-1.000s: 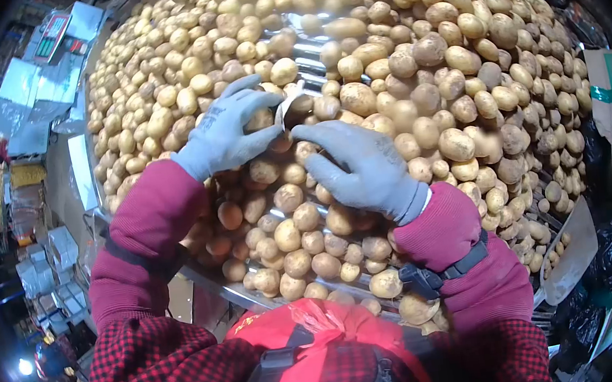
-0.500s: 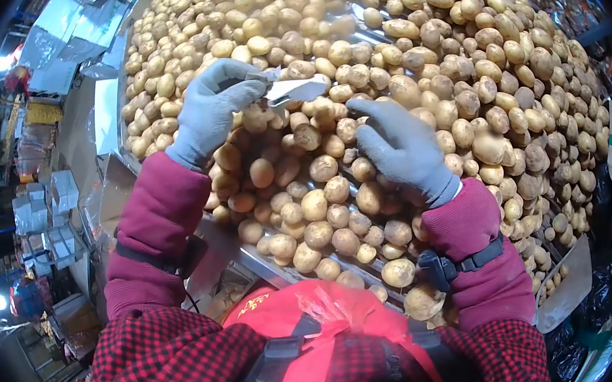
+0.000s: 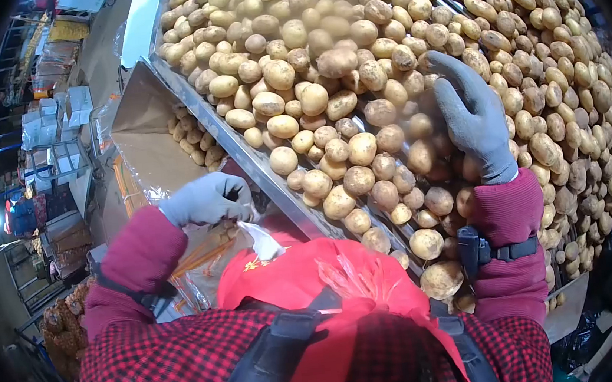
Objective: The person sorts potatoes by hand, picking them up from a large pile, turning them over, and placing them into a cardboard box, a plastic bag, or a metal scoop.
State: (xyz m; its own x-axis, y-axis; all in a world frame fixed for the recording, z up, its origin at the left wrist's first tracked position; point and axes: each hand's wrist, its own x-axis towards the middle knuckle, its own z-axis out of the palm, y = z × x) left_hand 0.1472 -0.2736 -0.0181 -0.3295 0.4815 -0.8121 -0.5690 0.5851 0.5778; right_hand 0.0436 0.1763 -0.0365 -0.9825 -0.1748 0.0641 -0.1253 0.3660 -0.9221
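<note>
My left hand (image 3: pixel 210 199), in a grey work glove, is closed on a white scrap (image 3: pixel 261 239) that looks like paper or thin plastic. It is left of the metal table edge, with the scrap hanging by the red apron (image 3: pixel 292 271). My right hand (image 3: pixel 473 117), gloved the same way, is over the heap of potatoes (image 3: pixel 361 148), thumb and fingers apart. Nothing shows in its grasp, and its fingertips are close to or touching several potatoes; contact is hard to make out.
The metal rim (image 3: pixel 242 153) of the sorting table runs diagonally beside me. An open cardboard box (image 3: pixel 146 126) with potatoes inside stands against its left side. Further left are stacked white boxes (image 3: pixel 77 105) and filled mesh sacks (image 3: pixel 70 320).
My left hand has carried the white scrap from above the potatoes down and left, past the table rim. My right hand has shifted right and slightly up in view. The view has turned leftward.
</note>
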